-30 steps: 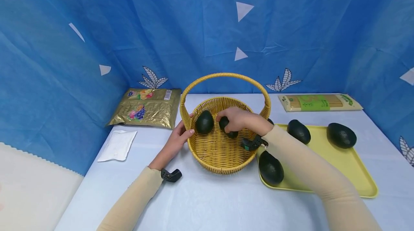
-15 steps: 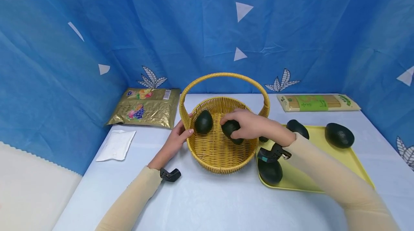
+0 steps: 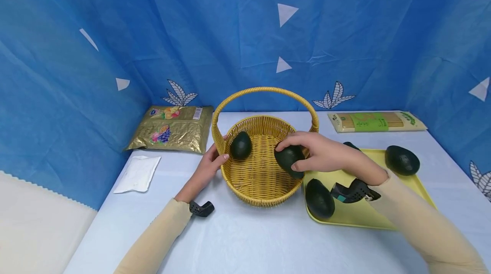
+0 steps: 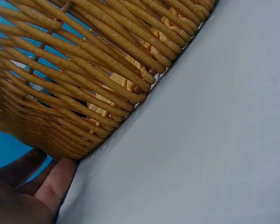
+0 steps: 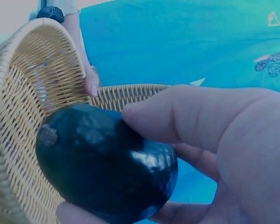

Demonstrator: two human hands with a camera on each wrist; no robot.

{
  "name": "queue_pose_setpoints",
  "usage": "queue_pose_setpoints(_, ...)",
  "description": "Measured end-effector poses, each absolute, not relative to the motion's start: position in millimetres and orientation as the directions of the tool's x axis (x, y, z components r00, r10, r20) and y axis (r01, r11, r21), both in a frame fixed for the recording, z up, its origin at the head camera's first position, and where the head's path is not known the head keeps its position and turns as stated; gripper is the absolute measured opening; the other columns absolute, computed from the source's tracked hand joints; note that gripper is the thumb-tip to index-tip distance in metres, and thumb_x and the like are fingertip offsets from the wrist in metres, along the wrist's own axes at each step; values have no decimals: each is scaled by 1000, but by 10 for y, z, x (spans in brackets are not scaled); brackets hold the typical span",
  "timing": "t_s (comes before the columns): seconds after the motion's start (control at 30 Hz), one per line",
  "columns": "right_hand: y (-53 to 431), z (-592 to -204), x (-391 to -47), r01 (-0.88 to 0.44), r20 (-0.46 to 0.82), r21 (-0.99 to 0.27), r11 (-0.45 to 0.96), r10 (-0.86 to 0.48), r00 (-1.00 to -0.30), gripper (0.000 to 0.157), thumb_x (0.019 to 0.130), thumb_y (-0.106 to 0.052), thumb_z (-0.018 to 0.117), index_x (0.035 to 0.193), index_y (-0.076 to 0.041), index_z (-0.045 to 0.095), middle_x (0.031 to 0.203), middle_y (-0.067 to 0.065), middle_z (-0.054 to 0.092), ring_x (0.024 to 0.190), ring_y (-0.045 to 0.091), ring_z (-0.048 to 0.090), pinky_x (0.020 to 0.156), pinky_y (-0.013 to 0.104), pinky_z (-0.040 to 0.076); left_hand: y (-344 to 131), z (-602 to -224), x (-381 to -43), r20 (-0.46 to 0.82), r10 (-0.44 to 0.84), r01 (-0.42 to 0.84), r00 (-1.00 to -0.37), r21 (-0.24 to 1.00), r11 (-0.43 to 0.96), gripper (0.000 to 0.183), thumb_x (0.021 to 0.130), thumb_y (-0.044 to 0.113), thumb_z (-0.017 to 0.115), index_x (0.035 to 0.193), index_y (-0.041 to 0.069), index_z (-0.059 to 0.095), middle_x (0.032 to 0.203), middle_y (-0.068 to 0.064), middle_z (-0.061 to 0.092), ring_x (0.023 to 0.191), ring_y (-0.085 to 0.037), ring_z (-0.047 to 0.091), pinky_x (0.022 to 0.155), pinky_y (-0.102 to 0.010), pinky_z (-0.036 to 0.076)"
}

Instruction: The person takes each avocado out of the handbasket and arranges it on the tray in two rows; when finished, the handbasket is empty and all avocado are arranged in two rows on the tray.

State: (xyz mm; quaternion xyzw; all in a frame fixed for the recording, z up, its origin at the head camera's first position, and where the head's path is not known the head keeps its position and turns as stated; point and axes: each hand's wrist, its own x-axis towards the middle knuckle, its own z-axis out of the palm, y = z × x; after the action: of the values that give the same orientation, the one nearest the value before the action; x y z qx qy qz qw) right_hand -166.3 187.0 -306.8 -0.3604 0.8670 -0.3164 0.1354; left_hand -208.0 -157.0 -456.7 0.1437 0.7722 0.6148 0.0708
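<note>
In the head view, a yellow wicker basket with a tall arched handle stands on the table. A dark green avocado lies inside at its left. My left hand grips the basket's left side, thumb at the rim; the left wrist view shows its fingers against the weave. My right hand holds another dark avocado between thumb and fingers, at the basket's right rim. In the right wrist view, this glossy avocado shows its stem end, with the basket wall behind it.
A yellow tray sits right of the basket, partly under my right arm. On it lie avocados, one at the far right. A noodle pack lies behind. At left are a gold bag and a white packet.
My right hand has moved right with the avocado, from the basket's middle to its right rim. My left hand has stayed on the basket's left side.
</note>
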Motion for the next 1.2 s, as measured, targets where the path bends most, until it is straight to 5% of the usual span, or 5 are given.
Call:
queue_pose_setpoints(0.4, 2270, -3103, -1399, -447, -43, -707, 548, -664, -747, 44, 92, -9, 71, 135, -20, 62, 145, 18, 53, 117, 32, 60, 70, 29, 60, -1581, -4579, -2080, 95, 307, 157, -947, 970, 186, 62, 104, 19, 55, 161, 25, 31, 156, -20, 45, 136, -35, 51, 90, -26, 54)
queue_pose_setpoints(0.63, 2622, -3213, -1230, -426, 6, -717, 552, -606, -796, 45, 92, -9, 72, 135, -17, 62, 151, 27, 45, 111, -5, 58, 65, 27, 57, -1575, -4577, -2076, 108, 319, 172, -941, 968, 181, 63, 104, 19, 54, 162, 21, 30, 156, -21, 44, 135, -36, 50, 92, -27, 53)
queue_pose_setpoints(0.93, 3061, -3480, -1135, -386, 11, -643, 661, -497, -868, 49, 90, -9, 76, 135, -16, 61, 142, 23, 56, 110, -17, 51, 70, 26, 57, -1566, -4562, -2081, 107, 313, 172, -944, 966, 190, 63, 104, 18, 54, 162, 20, 30, 155, -23, 46, 133, -35, 51, 92, -29, 54)
queue_pose_setpoints(1.03, 3189, -3611, -1107, -397, 40, -615, 681, -475, -879, 49, 88, -9, 78, 133, -18, 62, 139, 10, 60, 115, -22, 45, 75, 23, 56, -1570, -4563, -2083, 100, 312, 167, -945, 966, 197, 63, 104, 18, 54, 162, 21, 30, 156, -22, 45, 135, -35, 51, 93, -30, 54)
queue_pose_setpoints(1.2, 3336, -3823, -1060, -398, 71, -590, 703, -446, -892, 49, 84, -9, 81, 130, -18, 65, 129, -31, 55, 118, -26, 38, 79, 20, 52, -1577, -4571, -2073, 85, 307, 153, -948, 966, 208, 62, 105, 19, 54, 162, 22, 30, 156, -21, 45, 135, -33, 51, 93, -29, 54)
